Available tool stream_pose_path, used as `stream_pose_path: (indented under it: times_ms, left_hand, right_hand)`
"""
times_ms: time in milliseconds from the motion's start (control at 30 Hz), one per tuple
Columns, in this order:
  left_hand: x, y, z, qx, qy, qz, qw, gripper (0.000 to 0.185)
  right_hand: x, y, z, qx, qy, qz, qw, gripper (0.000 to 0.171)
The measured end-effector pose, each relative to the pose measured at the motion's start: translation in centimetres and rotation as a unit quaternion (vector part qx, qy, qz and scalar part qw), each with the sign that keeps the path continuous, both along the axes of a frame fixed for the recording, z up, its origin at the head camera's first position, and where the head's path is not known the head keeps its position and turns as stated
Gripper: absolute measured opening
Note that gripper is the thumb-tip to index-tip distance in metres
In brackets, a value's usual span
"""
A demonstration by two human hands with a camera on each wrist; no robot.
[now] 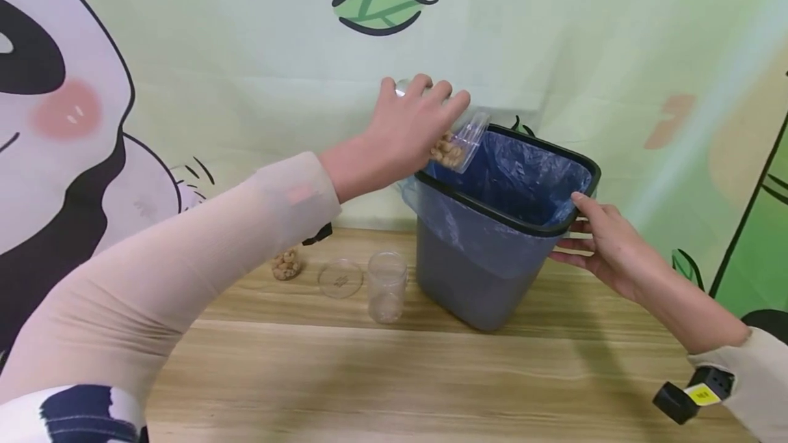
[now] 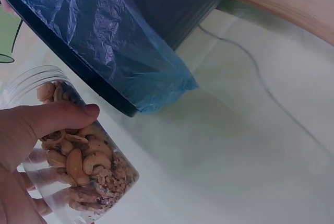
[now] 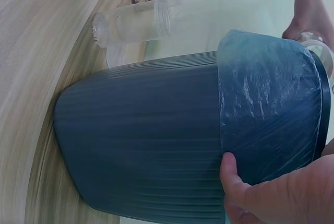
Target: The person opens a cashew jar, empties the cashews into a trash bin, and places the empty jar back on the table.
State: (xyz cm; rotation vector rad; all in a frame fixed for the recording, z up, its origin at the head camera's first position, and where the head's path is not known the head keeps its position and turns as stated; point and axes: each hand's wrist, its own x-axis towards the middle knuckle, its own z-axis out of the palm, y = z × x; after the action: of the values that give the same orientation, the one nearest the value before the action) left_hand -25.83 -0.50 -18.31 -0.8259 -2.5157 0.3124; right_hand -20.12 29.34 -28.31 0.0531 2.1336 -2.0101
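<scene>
My left hand (image 1: 414, 125) grips a clear plastic jar (image 1: 473, 139) tipped sideways, its mouth at the left rim of a trash bin (image 1: 474, 286). Cashews and crumbs (image 2: 86, 161) lie inside the jar, with the thumb across its wall in the left wrist view. The grey bin leans, its black rim turned toward the jar, and a blue plastic bag (image 1: 523, 169) lines it and folds over the edge. My right hand (image 1: 615, 245) holds the bin at the right, thumb on the rim and fingers against the outer side.
On the wooden table (image 1: 345, 381), left of the bin, stands a clear jar (image 1: 386, 292) without nuts. A round clear lid (image 1: 340, 279) lies beside it. Farther left is another container of nuts (image 1: 286, 265). A printed cloth (image 1: 258, 39) hangs close behind the table.
</scene>
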Motion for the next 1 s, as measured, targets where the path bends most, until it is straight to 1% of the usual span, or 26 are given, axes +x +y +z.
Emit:
stream_pose_path:
  times_ms: [200,400,567,733,1000]
  left_hand:
    - [-0.15,0.21,-0.32,-0.003,0.013,-0.005,0.9999,0.046]
    - [-0.13,0.52,-0.45,-0.025,0.024,-0.001,0.9994,0.054]
    - [-0.19,0.44,-0.51,-0.034,0.027,0.01,0.999,0.058]
    - [-0.17,0.34,-0.51,-0.032,0.024,0.01,0.9992,0.056]
    - [-0.04,0.42,-0.67,-0.025,0.016,0.002,0.9996,0.048]
  right_hand:
    - [0.02,0.03,-0.08,-0.001,-0.002,-0.001,1.0,0.048]
    - [0.1,0.17,-0.08,-0.004,-0.005,-0.01,1.0,0.045]
    - [0.05,0.05,-0.03,-0.001,-0.002,-0.005,1.0,0.049]
    - [-0.03,-0.04,-0.06,0.002,-0.002,-0.003,1.0,0.05]
    - [-0.03,0.0,-0.05,0.002,0.0,-0.006,1.0,0.047]
